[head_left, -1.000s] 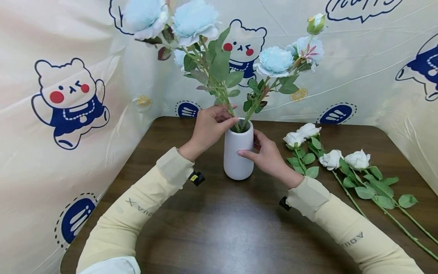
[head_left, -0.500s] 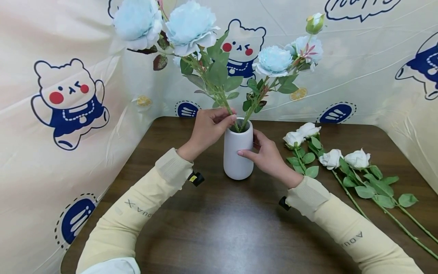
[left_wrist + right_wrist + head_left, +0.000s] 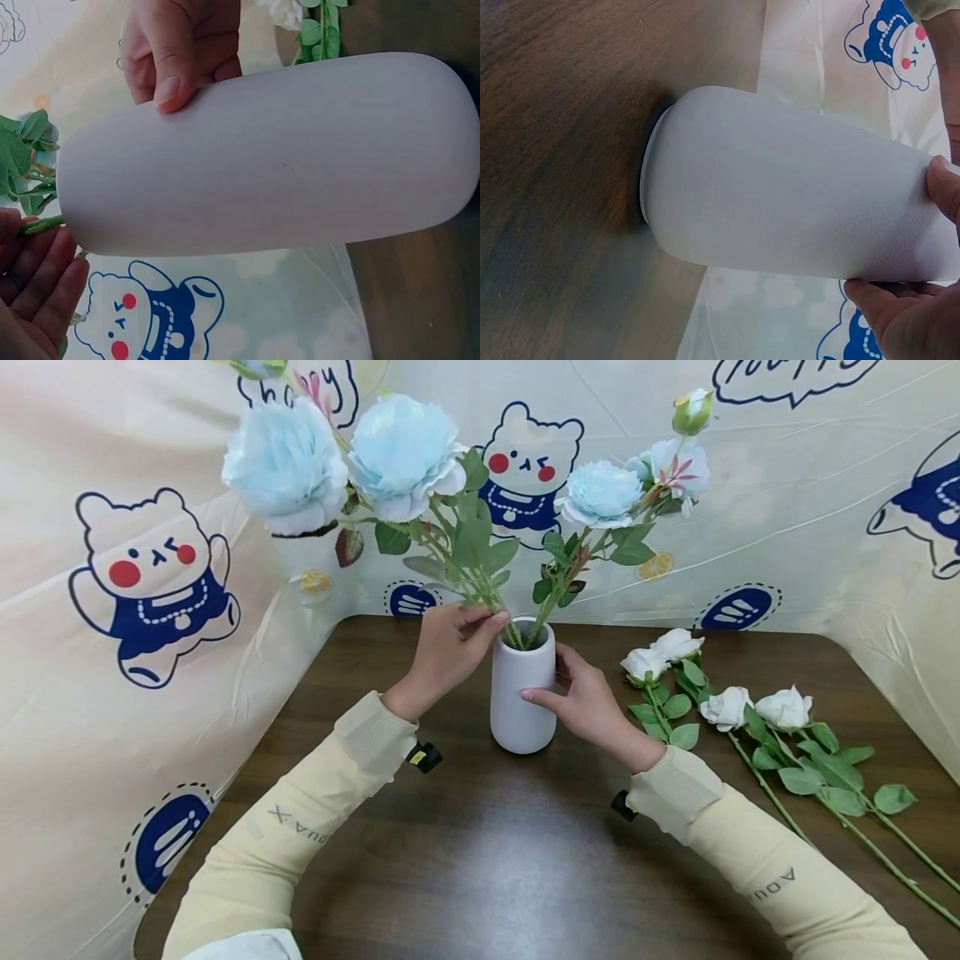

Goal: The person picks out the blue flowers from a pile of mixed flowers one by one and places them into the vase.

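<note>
A white vase stands upright on the brown table, with two sprays of artificial light-blue flowers in its mouth. My left hand pinches the green stem of the left blue flower spray just above the rim. That spray leans left, its large blooms high over the hand. My right hand grips the vase from the right, thumb across its front and fingers behind, partly hidden. The right blue flower spray leans right out of the vase, with nobody's fingers on it.
Several white roses with long green stems lie on the right side of the table. A patterned cloth with cartoon bears hangs behind and beside the table.
The left blue flower spray has tipped further left and its blooms have come lower and nearer. My left hand has moved slightly left with its stem. The right hand and vase have stayed put.
</note>
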{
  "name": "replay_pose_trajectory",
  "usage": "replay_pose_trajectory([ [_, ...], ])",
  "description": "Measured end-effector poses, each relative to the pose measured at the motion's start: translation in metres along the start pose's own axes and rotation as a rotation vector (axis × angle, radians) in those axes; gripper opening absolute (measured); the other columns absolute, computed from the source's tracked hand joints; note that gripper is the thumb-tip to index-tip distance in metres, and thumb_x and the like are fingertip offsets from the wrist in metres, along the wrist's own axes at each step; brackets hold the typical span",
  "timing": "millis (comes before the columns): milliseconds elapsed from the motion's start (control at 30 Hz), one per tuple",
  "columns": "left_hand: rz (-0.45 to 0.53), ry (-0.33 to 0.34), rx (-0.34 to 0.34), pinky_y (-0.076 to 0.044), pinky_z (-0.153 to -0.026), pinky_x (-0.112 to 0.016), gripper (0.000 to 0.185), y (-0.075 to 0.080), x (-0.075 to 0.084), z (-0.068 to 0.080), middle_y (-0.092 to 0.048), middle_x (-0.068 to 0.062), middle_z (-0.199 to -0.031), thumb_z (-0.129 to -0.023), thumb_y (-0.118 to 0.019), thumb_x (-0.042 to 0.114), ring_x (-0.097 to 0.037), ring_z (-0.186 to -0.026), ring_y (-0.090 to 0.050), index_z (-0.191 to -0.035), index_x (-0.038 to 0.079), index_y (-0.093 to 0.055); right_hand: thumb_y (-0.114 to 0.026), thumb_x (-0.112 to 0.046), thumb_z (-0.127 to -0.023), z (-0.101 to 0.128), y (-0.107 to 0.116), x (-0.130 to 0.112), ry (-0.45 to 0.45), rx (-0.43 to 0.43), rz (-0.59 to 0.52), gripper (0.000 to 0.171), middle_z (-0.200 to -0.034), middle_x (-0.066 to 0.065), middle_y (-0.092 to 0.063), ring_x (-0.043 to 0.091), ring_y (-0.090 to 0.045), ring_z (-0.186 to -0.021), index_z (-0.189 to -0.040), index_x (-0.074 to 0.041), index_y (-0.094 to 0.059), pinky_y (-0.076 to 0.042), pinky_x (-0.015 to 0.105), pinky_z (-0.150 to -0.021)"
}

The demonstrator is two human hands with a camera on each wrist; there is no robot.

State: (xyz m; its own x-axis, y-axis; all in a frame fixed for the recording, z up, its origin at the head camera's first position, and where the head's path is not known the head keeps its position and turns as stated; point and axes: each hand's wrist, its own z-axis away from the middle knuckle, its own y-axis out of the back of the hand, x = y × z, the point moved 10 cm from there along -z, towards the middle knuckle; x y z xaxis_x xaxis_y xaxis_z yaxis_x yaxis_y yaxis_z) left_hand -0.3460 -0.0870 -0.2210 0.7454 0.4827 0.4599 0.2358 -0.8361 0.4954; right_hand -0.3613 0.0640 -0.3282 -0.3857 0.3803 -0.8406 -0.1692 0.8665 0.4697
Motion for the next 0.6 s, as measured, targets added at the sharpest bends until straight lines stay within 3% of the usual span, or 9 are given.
replay_pose_trajectory([
  [200, -0.025, -0.016, 0.015, -0.045, -0.052, -0.025, 0.012, 0.003, -0.003, 0.003, -0.069, -0.008, -0.079, -0.093, -0.067, 0.009, -0.011, -0.057, -0.054, -0.09, -0.001, -0.074, -0.078, -0.028, -0.084, 0.0, -0.001, 0.002, -0.018, 0.001, 0.006, 0.078, -0.134, 0.017, -0.053, 0.028, -0.053, -0.121, -0.145, -0.001, -0.037, -0.046, 0.044, -0.099],
  [367, -0.024, 0.008, 0.034, -0.041, -0.049, -0.026, 0.013, 0.005, -0.006, 0.004, -0.061, -0.005, -0.062, -0.091, -0.067, 0.009, -0.011, -0.052, -0.051, -0.082, -0.001, -0.071, -0.078, -0.027, -0.084, 0.001, -0.001, 0.002, -0.021, 0.001, 0.002, 0.078, -0.134, 0.017, -0.053, 0.028, -0.053, -0.121, -0.145, -0.001, -0.037, -0.046, 0.043, -0.099],
  [600, -0.033, 0.111, 0.046, -0.052, -0.063, -0.029, 0.013, 0.006, -0.011, 0.006, -0.067, -0.006, -0.077, -0.09, -0.068, 0.013, -0.013, -0.067, -0.062, -0.095, 0.0, -0.066, -0.078, -0.026, -0.084, 0.001, -0.001, 0.002, -0.023, 0.007, 0.001, 0.077, -0.133, 0.016, -0.054, 0.027, -0.053, -0.121, -0.145, -0.001, -0.037, -0.046, 0.042, -0.099],
])
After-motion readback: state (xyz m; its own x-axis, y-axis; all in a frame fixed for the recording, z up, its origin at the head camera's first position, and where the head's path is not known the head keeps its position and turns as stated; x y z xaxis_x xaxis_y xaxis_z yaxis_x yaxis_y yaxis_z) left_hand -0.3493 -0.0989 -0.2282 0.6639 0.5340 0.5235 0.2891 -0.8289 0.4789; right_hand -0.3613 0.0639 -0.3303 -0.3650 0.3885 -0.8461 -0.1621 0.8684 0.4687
